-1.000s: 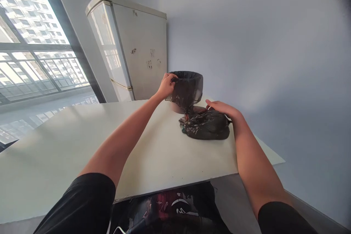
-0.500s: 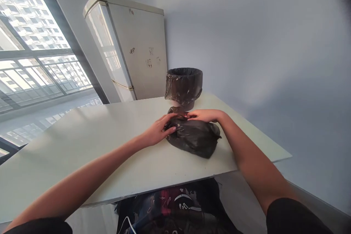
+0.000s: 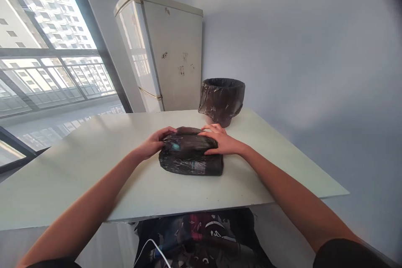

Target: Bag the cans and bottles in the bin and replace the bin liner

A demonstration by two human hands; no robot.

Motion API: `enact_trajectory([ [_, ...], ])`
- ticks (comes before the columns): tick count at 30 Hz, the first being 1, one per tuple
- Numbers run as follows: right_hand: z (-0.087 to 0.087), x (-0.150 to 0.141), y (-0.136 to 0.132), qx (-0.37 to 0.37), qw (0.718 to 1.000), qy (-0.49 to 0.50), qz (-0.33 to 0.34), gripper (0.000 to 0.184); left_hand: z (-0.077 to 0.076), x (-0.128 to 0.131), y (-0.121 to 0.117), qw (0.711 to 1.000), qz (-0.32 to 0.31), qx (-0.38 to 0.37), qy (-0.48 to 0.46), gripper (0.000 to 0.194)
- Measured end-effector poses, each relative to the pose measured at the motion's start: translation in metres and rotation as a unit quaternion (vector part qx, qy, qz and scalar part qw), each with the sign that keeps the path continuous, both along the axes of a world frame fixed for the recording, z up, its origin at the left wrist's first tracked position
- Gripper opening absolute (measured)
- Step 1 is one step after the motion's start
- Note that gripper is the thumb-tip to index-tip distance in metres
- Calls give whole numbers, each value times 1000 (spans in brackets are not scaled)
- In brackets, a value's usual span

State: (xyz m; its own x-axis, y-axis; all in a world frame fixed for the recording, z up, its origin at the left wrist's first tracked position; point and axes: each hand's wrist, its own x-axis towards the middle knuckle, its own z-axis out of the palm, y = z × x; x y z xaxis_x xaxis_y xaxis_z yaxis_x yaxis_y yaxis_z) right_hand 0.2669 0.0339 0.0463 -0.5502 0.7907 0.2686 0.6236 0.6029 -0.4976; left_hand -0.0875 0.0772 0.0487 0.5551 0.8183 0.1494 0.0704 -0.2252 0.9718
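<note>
Bundled bag (image 3: 191, 159): glossy black, with turquoise and pale grey that I can see through it in spots. Liner (image 3: 221, 99): sheer brownish black. Bin (image 3: 225, 123): dull pinkish brown. Tabletop (image 3: 157, 197): pale greenish white, dark-specked in front. Refrigerator (image 3: 176, 37): cream-white, brown blotches, gold-toned trim. Wall (image 3: 282, 50): blue-grey. Garment (image 3: 201, 232): black, red and white print. Cord (image 3: 157, 248): I log white.

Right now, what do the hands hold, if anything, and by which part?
The black bag: left hand at its left end, right hand over its upper right part. How firmly, I cannot tell.
</note>
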Motion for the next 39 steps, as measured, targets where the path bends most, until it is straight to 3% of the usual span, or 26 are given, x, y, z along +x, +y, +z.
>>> enact_trajectory([
  [2, -9, -3, 4, 45, 999, -7, -22, 67, 9, -7, -4, 996, -80, -16, -23, 50],
  [4, -16, -3, 11, 76, 996, 19, -33, 50, 14, -11, -7, 991, -115, -43, -56, 48],
  [7, -21, -1, 17, 118, 983, 86, -106, 46, 13, -11, -9, 981, -123, -106, -103, 41],
  [10, -17, -4, 8, 231, 941, 164, -183, 46, 2, -3, -10, 979, -94, -125, -128, 38],
  [12, -12, -13, -4, 323, 917, 179, -151, 39, -5, 3, -12, 981, -78, -117, -135, 41],
  [14, -11, -27, -17, 372, 916, 143, -51, 36, -9, 8, -16, 982, -82, -100, -139, 45],
  [16, -12, -43, -27, 371, 925, 58, 64, 38, -10, 10, -19, 981, -104, -80, -140, 49],
  [18, -16, -57, -34, 361, 923, -36, 124, 42, -9, 10, -21, 982, -121, -53, -138, 53],
  [22, -23, -68, -35, 372, 918, -115, 78, 45, -7, 8, -16, 990, -101, 0, -103, 51],
  [25, -22, -63, -32, 382, 918, -100, 46, 46, -7, 4, -9, 992, -72, 9, -99, 49],
  [30, -18, -51, -23, 363, 931, -30, 22, 30, -7, -5, -4, 981, -104, -3, -161, 58],
  [34, -19, -47, -16, 311, 946, 55, 74, 31, -7, -14, 1, 979, -70, 26, -191, 48],
  [39, -18, -44, -13, 268, 954, 76, 112, 34, -11, -31, 18, 984, -62, 40, -162, 35],
])
